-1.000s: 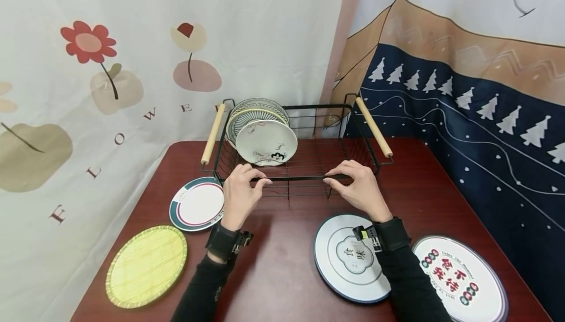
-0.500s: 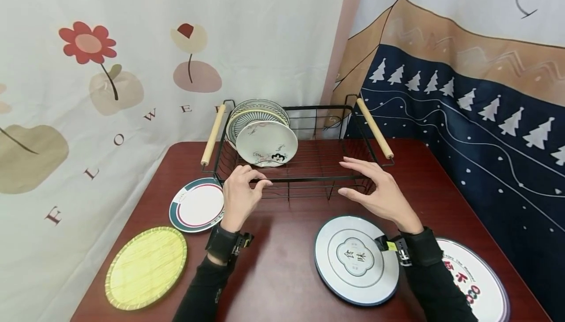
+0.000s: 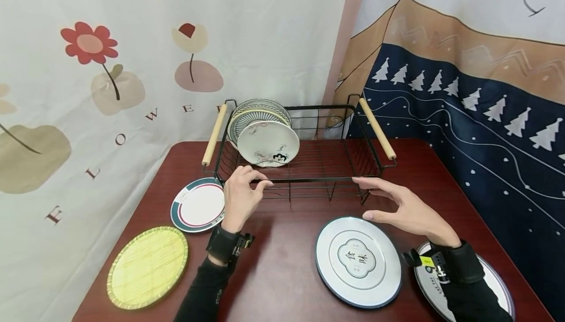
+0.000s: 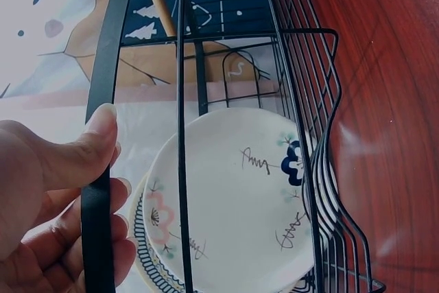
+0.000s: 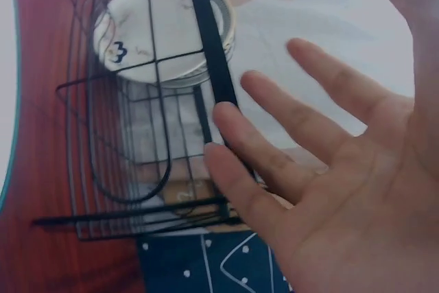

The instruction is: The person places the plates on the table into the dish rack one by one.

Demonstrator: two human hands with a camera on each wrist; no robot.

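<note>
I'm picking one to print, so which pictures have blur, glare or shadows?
Head view: fairly crisp, soft shadow on the table beside the left sleeve; left wrist view: pale glare on the table; right wrist view: softest, hazy, wire rack slightly blurred.

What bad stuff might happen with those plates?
The left hand pinches the wire rack by its front rim, so a hard tug might jolt the plates standing tilted inside, and they might slide or chip. Also, the right sleeve is over the far-right plate, so it might bump it.
</note>
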